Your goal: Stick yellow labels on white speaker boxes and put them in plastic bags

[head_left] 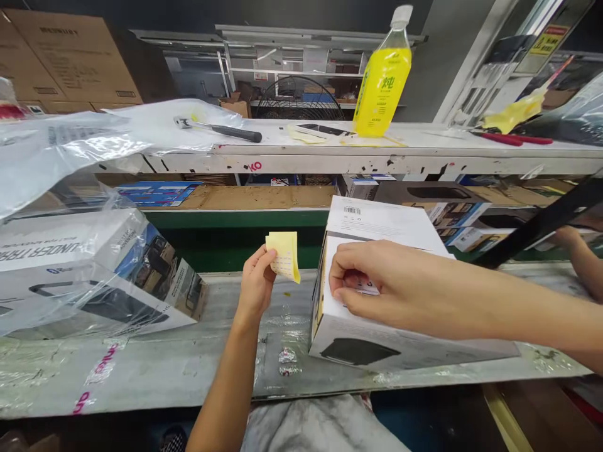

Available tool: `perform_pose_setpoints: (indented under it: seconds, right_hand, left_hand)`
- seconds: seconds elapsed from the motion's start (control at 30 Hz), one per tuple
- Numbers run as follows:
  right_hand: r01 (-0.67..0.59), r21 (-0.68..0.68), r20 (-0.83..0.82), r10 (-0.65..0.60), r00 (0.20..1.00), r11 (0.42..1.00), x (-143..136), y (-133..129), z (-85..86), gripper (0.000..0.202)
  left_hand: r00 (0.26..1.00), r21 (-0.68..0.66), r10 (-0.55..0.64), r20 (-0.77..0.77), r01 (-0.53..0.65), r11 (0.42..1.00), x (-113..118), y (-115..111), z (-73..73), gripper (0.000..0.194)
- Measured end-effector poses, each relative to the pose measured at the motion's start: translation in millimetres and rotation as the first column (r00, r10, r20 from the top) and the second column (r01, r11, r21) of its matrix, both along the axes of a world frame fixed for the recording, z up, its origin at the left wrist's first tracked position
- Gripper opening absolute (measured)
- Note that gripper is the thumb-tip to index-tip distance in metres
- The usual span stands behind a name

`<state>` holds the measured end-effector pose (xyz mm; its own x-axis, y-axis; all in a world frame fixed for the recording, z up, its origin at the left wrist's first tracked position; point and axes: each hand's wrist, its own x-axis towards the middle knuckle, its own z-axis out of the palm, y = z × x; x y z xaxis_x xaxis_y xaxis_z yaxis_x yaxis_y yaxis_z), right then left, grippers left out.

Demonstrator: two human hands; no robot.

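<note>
Well, the left hand has yellow paper clamped between thumb and fingers near the counter's back edge. The right hand's fingers curl together at the box's top, near the front edge; whether they grip anything, I cannot tell.

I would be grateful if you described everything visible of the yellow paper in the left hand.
The yellow paper looks like a few thin, small sheets together, uneven along the top and curling toward the lower right corner. Rows of small dark marks cross it, too tiny to read. The left hand pinches its left side between thumb and fingers, holding it up to the left of the white box, apart from it.
</note>
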<state>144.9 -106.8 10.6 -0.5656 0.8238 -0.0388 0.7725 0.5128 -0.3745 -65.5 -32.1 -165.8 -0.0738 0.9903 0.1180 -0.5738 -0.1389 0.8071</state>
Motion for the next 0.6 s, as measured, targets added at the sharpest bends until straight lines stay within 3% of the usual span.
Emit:
perform_pose_setpoints:
  seconds: [0.27, 0.47, 0.6]
  right_hand:
    - [-0.102, 0.153, 0.101, 0.087, 0.991, 0.983, 0, -2, -6.1, 0.015]
    - [-0.078, 0.228, 0.022, 0.074, 0.997, 0.971, -3, -2, -9.2, 0.009]
    - [-0.147, 0.422, 0.031, 0.148, 0.988, 0.895, 1, -5, -13.1, 0.01]
  left_hand:
    - [0.995, -0.028, -0.094, -0.017, 0.094, 0.995, 2, -6, -17.2, 0.029]
    - [0.98, -0.031, -0.196, -0.034, 0.195, 0.98, -6, -11, -24.7, 0.026]
    - [0.959, -0.017, -0.283, -0.008, 0.283, 0.959, -8, -14, -21.5, 0.03]
